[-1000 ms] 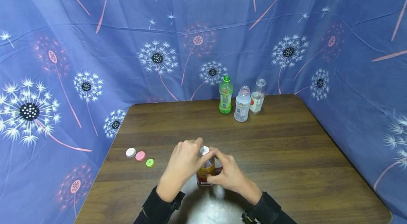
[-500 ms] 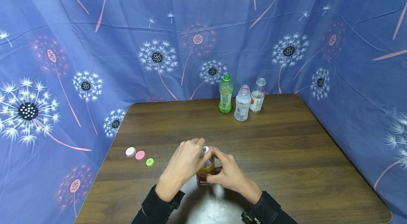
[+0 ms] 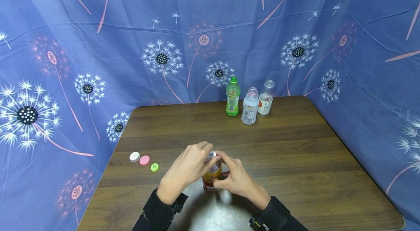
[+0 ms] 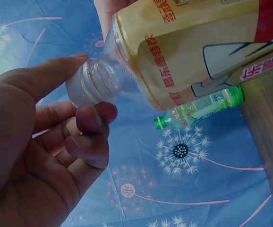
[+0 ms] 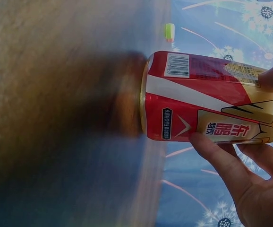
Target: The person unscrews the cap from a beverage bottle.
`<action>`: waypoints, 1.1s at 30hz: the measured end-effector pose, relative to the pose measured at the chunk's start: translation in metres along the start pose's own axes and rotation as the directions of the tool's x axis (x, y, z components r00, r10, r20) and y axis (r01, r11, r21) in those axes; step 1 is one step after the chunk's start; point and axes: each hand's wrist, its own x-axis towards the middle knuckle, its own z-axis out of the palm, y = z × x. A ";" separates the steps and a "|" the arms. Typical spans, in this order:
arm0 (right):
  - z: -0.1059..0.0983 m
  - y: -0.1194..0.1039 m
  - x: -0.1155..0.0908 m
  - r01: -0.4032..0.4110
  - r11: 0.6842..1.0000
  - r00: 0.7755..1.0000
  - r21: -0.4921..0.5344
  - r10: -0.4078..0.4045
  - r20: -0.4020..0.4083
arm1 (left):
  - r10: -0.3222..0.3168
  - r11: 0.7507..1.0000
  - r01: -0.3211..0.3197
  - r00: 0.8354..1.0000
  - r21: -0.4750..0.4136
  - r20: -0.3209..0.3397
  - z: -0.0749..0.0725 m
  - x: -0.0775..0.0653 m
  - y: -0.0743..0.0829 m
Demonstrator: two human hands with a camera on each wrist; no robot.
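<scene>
A bottle with a red and gold label (image 3: 210,180) stands upright near the front of the table, directly before the person. At its top sits a white, translucent cap (image 4: 82,87), screwed down or resting on the clear neck; I cannot tell how tight. The left hand (image 3: 190,165) pinches this cap between thumb and curled fingers, as the left wrist view shows closely. Lower down, the right hand (image 3: 237,178) holds the bottle's body, thumb and fingers spread around the label (image 5: 226,125). Part of the bottle is hidden behind both hands.
Loose on the left side of the wooden table (image 3: 295,165) lie a white cap (image 3: 134,156), a pink cap (image 3: 144,160) and a green cap (image 3: 155,167). At the back stand a green bottle (image 3: 233,100), a whitish bottle (image 3: 250,109) and a clear bottle (image 3: 265,101).
The left wrist has swung slightly to the left while its fingers stay at the cap. The right hand and the bottle stay nearly where they were.
</scene>
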 end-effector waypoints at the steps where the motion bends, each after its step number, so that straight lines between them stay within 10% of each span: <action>1: 0.000 0.000 0.000 0.000 1.000 1.000 0.002 0.000 0.001 | 0.007 1.000 -0.007 1.000 -0.005 0.007 0.000 0.000 -0.001; 33: 0.000 0.002 0.002 0.001 1.000 1.000 -0.029 -0.001 -0.003 | 0.116 0.984 -0.105 0.990 -0.144 0.075 -0.006 -0.003 -0.013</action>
